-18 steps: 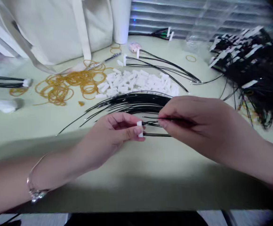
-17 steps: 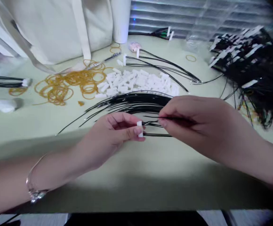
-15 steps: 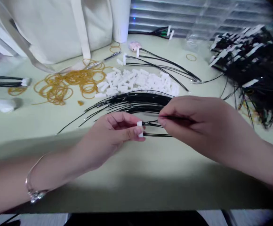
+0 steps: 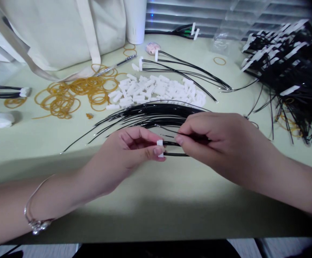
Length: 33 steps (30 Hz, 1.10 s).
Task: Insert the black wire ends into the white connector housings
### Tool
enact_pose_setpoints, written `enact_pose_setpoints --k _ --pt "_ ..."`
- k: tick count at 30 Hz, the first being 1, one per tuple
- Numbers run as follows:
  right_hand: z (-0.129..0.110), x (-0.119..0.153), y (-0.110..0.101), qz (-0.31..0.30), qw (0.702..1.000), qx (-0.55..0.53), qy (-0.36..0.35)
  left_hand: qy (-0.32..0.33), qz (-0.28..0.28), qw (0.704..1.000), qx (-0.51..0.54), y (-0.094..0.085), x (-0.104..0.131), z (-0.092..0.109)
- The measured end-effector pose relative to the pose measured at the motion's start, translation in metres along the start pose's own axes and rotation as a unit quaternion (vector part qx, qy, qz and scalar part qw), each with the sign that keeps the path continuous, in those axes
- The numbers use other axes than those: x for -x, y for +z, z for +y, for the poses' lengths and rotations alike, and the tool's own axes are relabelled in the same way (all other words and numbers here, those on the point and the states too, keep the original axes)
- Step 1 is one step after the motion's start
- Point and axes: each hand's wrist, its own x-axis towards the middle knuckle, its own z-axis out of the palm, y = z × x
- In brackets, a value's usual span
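Between its thumb and fingers my left hand (image 4: 134, 152) pinches a small white connector (image 4: 160, 148) with black wires leading out of its right side. My right hand (image 4: 212, 139) is closed on thin black wires (image 4: 169, 129), whose tips stick out to the left, close to the connector. Behind both hands lies a bundle of loose black wires (image 4: 150, 113). A pile of white connectors (image 4: 156, 89) sits just beyond that bundle.
Yellow rubber bands (image 4: 78, 93) and a pen (image 4: 117, 65) lie at the left, before a cream bag (image 4: 64, 32). Wired connectors (image 4: 188, 70) rest at the back. A large heap of black wire harnesses (image 4: 287, 71) fills the right side.
My right hand has shifted slightly left, and separate wire tips now show in front of its fingers. My left hand still holds the connector. The view has shifted a little.
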Motion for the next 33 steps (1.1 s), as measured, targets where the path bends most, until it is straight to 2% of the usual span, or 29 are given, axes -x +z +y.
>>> enact_pose_setpoints --k 3,11,23,26,33 --pt "0.0010 0.0003 0.0001 0.001 1.000 0.003 -0.023 0.003 0.000 1.000 0.005 -0.0005 -0.0002 -0.0014" --pt "0.0029 0.0047 -0.0054 0.069 0.993 0.024 -0.090 0.000 -0.002 1.000 0.002 -0.0002 -0.0002 0.0001" --pt "0.0023 0.0058 -0.0017 0.124 0.986 0.040 -0.099 -0.008 -0.003 1.000 0.006 0.0002 -0.0004 0.0014" --pt "0.0017 0.0051 -0.0019 0.112 0.988 0.037 -0.098 -0.011 -0.001 1.000 0.002 0.0006 -0.0004 0.0015" --pt "-0.0015 0.0011 -0.0030 0.035 0.997 0.003 -0.069 0.008 0.001 0.999 -0.035 0.0019 0.0020 0.0013"
